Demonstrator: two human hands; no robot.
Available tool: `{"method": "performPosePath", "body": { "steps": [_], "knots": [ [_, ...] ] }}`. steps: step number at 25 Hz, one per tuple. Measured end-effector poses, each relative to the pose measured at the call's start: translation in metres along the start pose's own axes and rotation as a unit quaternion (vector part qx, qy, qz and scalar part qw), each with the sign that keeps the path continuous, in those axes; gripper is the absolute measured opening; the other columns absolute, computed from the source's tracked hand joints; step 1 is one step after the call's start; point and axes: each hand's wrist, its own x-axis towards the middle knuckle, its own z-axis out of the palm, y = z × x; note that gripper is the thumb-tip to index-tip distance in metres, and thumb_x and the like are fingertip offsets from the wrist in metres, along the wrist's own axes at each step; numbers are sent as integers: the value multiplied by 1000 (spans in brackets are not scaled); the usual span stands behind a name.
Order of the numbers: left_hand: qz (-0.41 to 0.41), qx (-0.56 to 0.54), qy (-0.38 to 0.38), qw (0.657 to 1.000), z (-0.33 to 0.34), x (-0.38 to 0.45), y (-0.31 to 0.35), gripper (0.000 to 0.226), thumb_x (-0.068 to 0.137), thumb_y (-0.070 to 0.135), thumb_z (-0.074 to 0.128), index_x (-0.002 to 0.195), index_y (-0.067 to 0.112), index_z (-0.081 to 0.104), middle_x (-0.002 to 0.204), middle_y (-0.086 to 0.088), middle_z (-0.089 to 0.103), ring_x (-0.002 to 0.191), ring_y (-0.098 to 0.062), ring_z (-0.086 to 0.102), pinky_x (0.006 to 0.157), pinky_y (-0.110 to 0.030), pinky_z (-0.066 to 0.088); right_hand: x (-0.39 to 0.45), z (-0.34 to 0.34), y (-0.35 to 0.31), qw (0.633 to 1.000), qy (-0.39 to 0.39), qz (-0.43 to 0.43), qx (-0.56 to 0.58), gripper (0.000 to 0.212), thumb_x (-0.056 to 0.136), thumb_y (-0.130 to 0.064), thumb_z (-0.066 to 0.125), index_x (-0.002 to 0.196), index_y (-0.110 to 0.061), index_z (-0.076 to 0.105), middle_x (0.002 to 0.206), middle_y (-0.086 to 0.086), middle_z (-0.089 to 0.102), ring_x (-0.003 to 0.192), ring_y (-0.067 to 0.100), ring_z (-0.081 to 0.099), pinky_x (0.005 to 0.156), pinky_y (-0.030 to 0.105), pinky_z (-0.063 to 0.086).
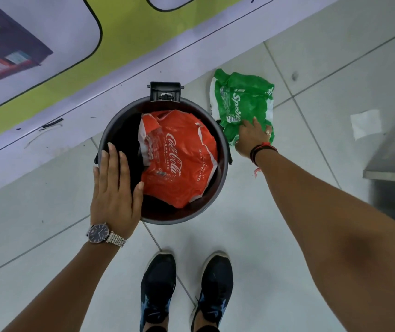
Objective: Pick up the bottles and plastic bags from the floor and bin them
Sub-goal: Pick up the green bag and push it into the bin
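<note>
A round grey bin (120, 116) stands on the tiled floor below me, its lid off or swung back. Inside it lies a crumpled red plastic bag (179, 159) with white lettering. My left hand (114, 188), with a watch at the wrist, rests flat on the bin's left rim, fingers spread and holding nothing. To the right of the bin a crumpled green plastic bag (242, 101) lies on the floor. My right hand (251, 137) reaches down onto the green bag's near edge, fingers closing on the plastic.
A printed yellow and white wall panel (120, 32) runs diagonally behind the bin. A metal bench or table edge (392, 168) stands at the right. A scrap of white paper (365, 123) lies on the tiles. My two dark shoes (187, 291) are just below the bin.
</note>
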Motion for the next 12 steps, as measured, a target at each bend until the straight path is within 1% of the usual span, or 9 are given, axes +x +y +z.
{"method": "performPosePath", "body": {
  "steps": [1, 2, 3, 4, 5, 7, 9, 10, 12],
  "knots": [
    [1, 2, -3, 1000, -1, 0, 0, 65, 95, 37, 25, 145, -4, 20, 155, -22, 11, 145, -30, 4, 117, -43, 6, -4, -4, 2, 1000, 23, 3, 21, 30, 86, -3, 54, 116, -2, 54, 138, 15, 45, 136, 32, 33, 114, 59, 13],
    [1, 4, -10, 1000, -1, 1, 0, 66, 95, 38, 25, 145, -4, 19, 155, -23, 11, 145, -31, 5, 117, -45, 7, -10, -8, 5, 997, 57, 9, 48, 25, 85, -1, 55, 109, -1, 57, 126, 17, 54, 124, 34, 47, 112, 56, 21],
    [-2, 8, -18, 1000, -1, 1, 0, 67, 95, 39, 25, 145, -5, 19, 155, -23, 10, 144, -33, 6, 116, -46, 9, -17, -16, 7, 991, 100, 21, 81, 20, 84, 2, 55, 104, 1, 60, 116, 19, 59, 112, 35, 56, 107, 50, 33],
    [-6, 9, -28, 1000, -3, 2, 1, 68, 94, 40, 25, 145, -6, 18, 155, -24, 10, 144, -34, 7, 116, -48, 11, -27, -26, 9, 981, 146, 35, 121, 18, 84, 3, 55, 101, 2, 62, 109, 20, 63, 103, 36, 60, 98, 44, 43],
    [-11, 9, -38, 999, -6, 2, 2, 70, 94, 41, 25, 144, -7, 17, 154, -26, 10, 144, -36, 8, 116, -50, 13, -39, -40, 12, 966, 192, 47, 166, 19, 84, 4, 55, 100, 1, 65, 106, 20, 66, 99, 36, 62, 89, 39, 49],
    [-17, 6, -56, 998, -18, 1, 8, 73, 94, 43, 26, 144, -9, 16, 153, -28, 10, 143, -38, 9, 115, -51, 16, -65, -75, 12, 928, 268, 56, 254, 21, 85, 3, 54, 99, -4, 68, 103, 17, 70, 94, 32, 65, 79, 26, 49],
    [-15, -2, -62, 998, -36, 1, 18, 73, 94, 44, 25, 144, -9, 16, 153, -28, 10, 143, -38, 10, 115, -50, 16, -95, -111, 7, 887, 330, 27, 322, 20, 84, 3, 56, 94, -5, 70, 99, 13, 72, 89, 25, 66, 73, 8, 40],
    [-15, -11, -61, 998, -46, 2, 23, 73, 94, 43, 25, 144, -9, 17, 153, -28, 11, 143, -38, 10, 115, -49, 16, -111, -127, 3, 867, 357, 2, 347, 19, 82, 5, 56, 91, -5, 70, 95, 12, 72, 85, 23, 66, 71, 5, 39],
    [-22, -30, -54, 998, -68, 2, 31, 72, 94, 43, 25, 144, -8, 17, 153, -27, 12, 143, -36, 10, 115, -47, 14, -150, -150, -16, 840, 374, -47, 390, 19, 80, 8, 56, 87, -6, 67, 89, 9, 71, 79, 19, 64, 72, 14, 45]
  ]
}}
